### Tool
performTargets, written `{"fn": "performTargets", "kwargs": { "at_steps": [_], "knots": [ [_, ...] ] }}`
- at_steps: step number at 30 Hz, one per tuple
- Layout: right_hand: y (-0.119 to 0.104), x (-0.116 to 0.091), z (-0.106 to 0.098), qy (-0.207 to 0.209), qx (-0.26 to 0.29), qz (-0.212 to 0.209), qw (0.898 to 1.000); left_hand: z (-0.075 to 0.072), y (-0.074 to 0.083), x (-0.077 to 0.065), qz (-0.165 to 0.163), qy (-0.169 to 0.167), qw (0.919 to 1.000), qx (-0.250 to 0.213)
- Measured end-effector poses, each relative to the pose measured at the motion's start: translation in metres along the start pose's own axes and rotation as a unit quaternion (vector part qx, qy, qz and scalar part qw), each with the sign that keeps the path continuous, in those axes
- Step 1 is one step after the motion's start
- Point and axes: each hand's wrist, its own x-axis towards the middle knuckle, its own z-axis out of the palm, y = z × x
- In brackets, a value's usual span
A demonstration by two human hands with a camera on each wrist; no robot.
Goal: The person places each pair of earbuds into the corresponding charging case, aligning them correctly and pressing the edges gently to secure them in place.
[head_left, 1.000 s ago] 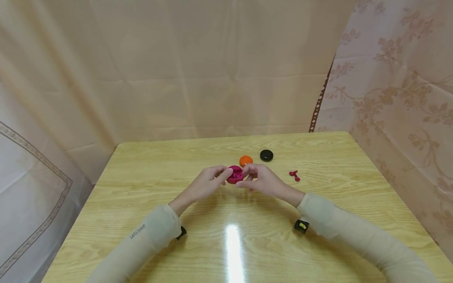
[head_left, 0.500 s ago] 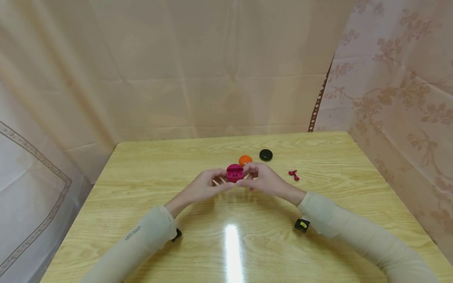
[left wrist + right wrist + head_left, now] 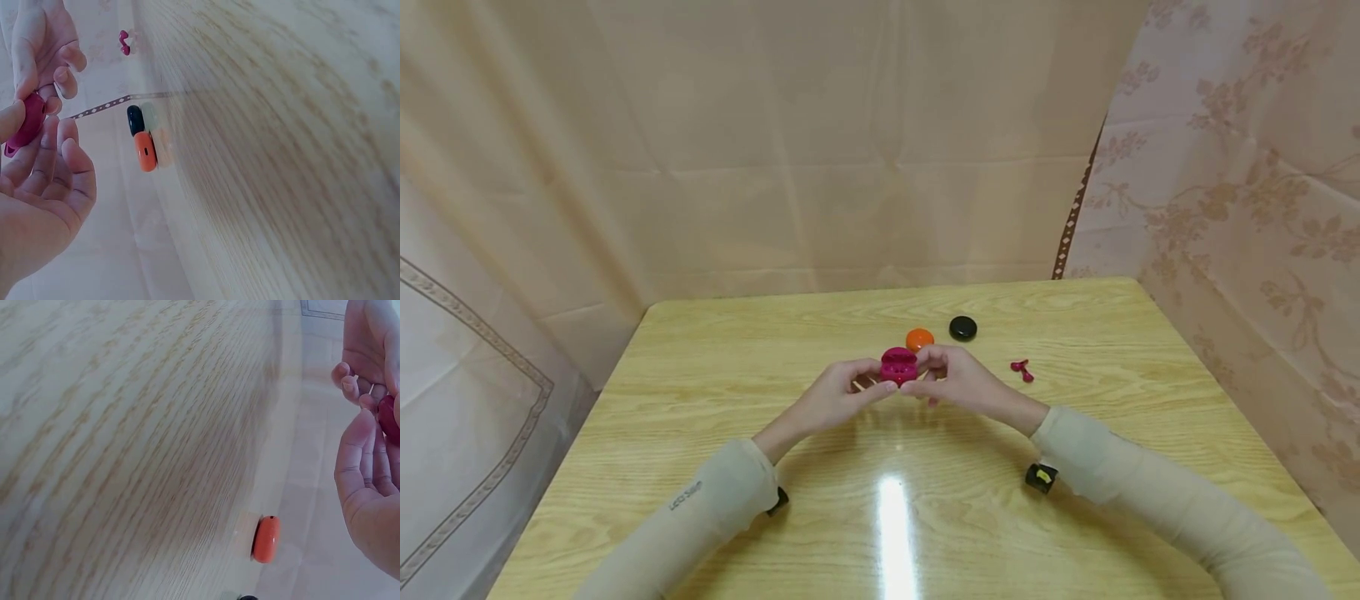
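Note:
A magenta earbud case (image 3: 898, 375) is held up above the table between both hands, its lid raised and its inner hollows facing the head camera. My left hand (image 3: 829, 398) grips its left side, thumb along the lower front. On the other side, my right hand (image 3: 964, 383) pinches the case between thumb and fingers. In the left wrist view the case (image 3: 28, 125) appears from its side, clear of the tabletop. Two magenta earbuds (image 3: 1027, 376) lie on the table to the right of the right hand, close together.
Just behind the hands sits a rounded orange case (image 3: 919, 338), with a round black case (image 3: 963, 328) to its right. The wooden table (image 3: 737, 350) ends at a beige curtain (image 3: 775, 167) behind; floral cloth (image 3: 1262, 208) hangs at the right.
The left thumb has shifted from the case's upper left to its lower front. The case has tilted to face the head camera, and its lid now stands wider. The right hand has barely moved.

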Motion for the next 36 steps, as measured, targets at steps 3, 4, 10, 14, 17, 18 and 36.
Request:
{"fn": "performTargets", "kwargs": {
  "at_steps": [3,4,10,14,17,18,36],
  "knots": [
    [0.001,0.0,-0.005,-0.015,-0.02,-0.007,1.0,0.0,0.0,0.0,0.0,0.001,1.0,-0.001],
    [0.001,-0.001,-0.008,-0.02,-0.042,-0.014,0.999,-0.001,0.0,-0.001,0.0,0.002,1.0,-0.001],
    [0.007,-0.009,-0.056,-0.011,-0.287,-0.095,0.953,-0.004,0.001,-0.004,0.0,0.01,0.9999,0.002],
    [0.018,-0.019,-0.094,0.005,-0.417,-0.079,0.905,-0.006,0.001,-0.006,0.002,0.015,0.9999,0.004],
    [0.027,-0.029,-0.114,-0.006,-0.444,-0.036,0.895,-0.007,-0.001,-0.008,0.001,0.016,0.9999,0.004],
    [0.03,-0.032,-0.118,-0.01,-0.449,-0.026,0.893,-0.007,-0.001,-0.008,0.002,0.016,0.9999,0.004],
    [0.057,-0.043,-0.132,-0.005,-0.467,-0.009,0.884,-0.008,-0.002,-0.008,0.0,0.01,0.9999,-0.004]
  ]
}}
